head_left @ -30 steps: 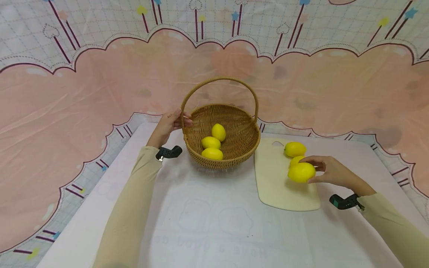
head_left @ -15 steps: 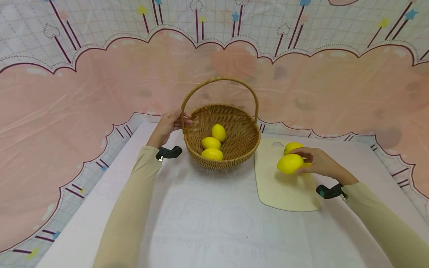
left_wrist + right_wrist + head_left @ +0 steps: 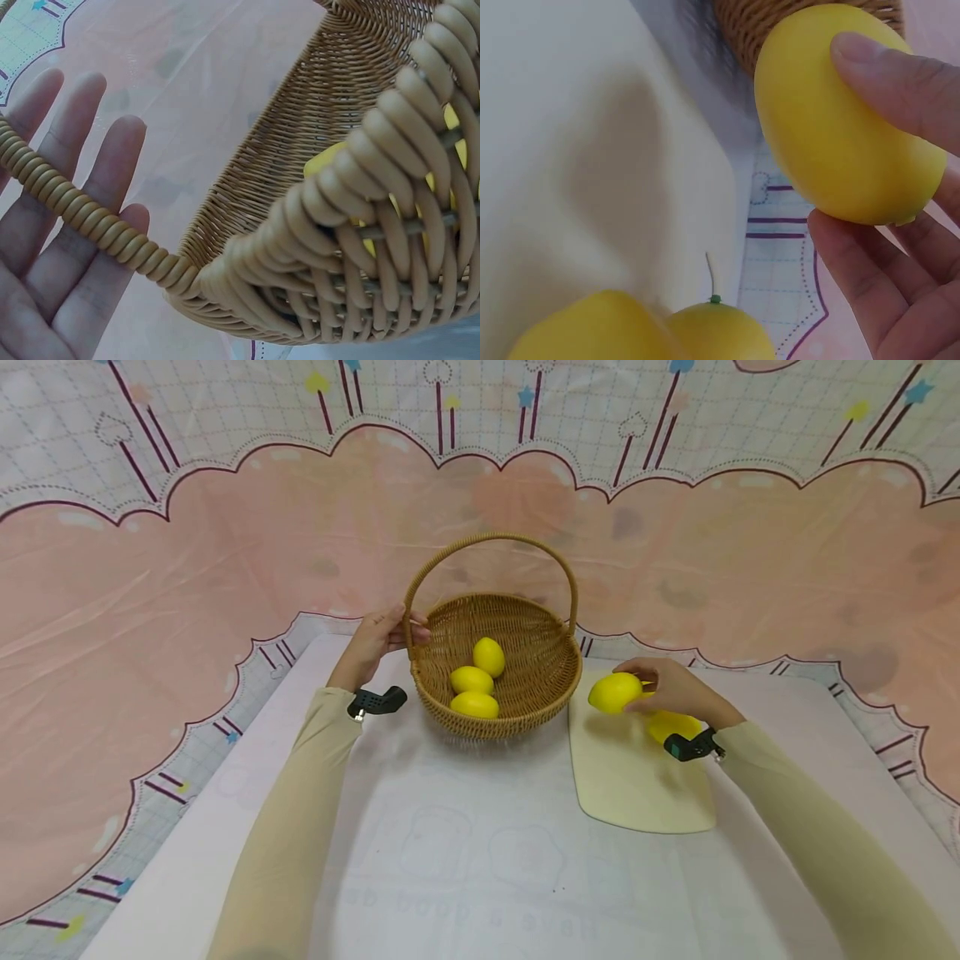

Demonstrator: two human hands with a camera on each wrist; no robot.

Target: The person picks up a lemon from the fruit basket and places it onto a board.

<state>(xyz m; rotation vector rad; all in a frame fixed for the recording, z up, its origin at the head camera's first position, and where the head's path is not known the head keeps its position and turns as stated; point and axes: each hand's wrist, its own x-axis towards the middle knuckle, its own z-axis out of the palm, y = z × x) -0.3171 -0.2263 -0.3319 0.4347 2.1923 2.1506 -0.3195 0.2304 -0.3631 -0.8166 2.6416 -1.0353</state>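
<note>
My right hand [image 3: 678, 687] pinches a yellow lemon [image 3: 615, 693] between thumb and fingers, holding it above the upper part of a cream cutting board [image 3: 637, 793]. The right wrist view shows the thumb on one side of this lemon and fingertips on the other. Two more lemons [image 3: 592, 330] lie on the board, partly hidden by the hand in the head view. My left hand [image 3: 375, 639] is at the left side of a wicker basket [image 3: 540, 668]; its fairly straight fingers lie across the handle [image 3: 97, 225]. Inside the basket rest three lemons [image 3: 472, 681].
Basket and board stand side by side on a white-covered table [image 3: 450, 860], the board to the right. A patterned pink cloth [image 3: 300, 552] rises behind and around them. The basket's handle arches high over its opening.
My right hand has carried the lemon left and away from me, across the board towards the basket. The left hand and basket have stayed in place.
</note>
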